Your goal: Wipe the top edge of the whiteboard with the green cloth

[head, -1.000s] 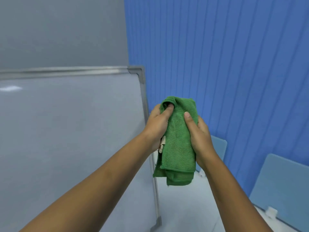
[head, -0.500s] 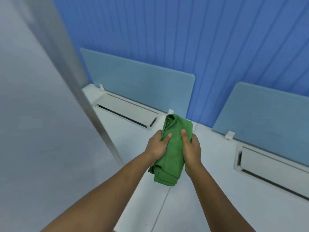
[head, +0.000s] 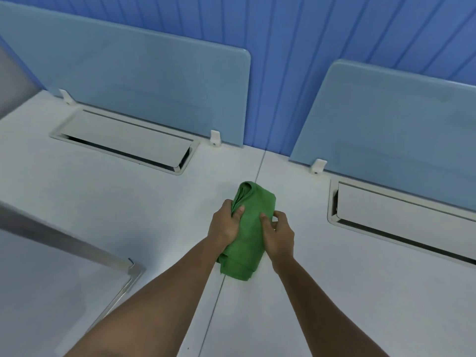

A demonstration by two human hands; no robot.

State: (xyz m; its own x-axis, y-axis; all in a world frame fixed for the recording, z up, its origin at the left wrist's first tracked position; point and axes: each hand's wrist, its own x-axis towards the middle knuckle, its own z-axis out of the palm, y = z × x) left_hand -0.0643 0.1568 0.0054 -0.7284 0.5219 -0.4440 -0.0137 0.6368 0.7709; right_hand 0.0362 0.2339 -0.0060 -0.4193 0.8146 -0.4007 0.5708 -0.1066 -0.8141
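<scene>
A folded green cloth (head: 251,228) lies lengthwise over the seam of the white desk (head: 128,202), low over or on its surface. My left hand (head: 225,222) grips its left side, thumb on top. My right hand (head: 279,234) holds its right side with the fingers curled. The whiteboard (head: 51,279) shows only at the lower left, with its metal frame edge and a corner (head: 134,269). Both hands are to the right of that corner, away from the board.
Two light blue desk dividers (head: 144,73) (head: 396,130) stand at the back against a blue ribbed wall (head: 309,27). Two cable flaps (head: 126,140) (head: 401,222) are set into the desk, one on each side of the cloth.
The view has swung down and right from the whiteboard's top corner to the desk. Both hands have brought the cloth down from in front of the wall to the desk.
</scene>
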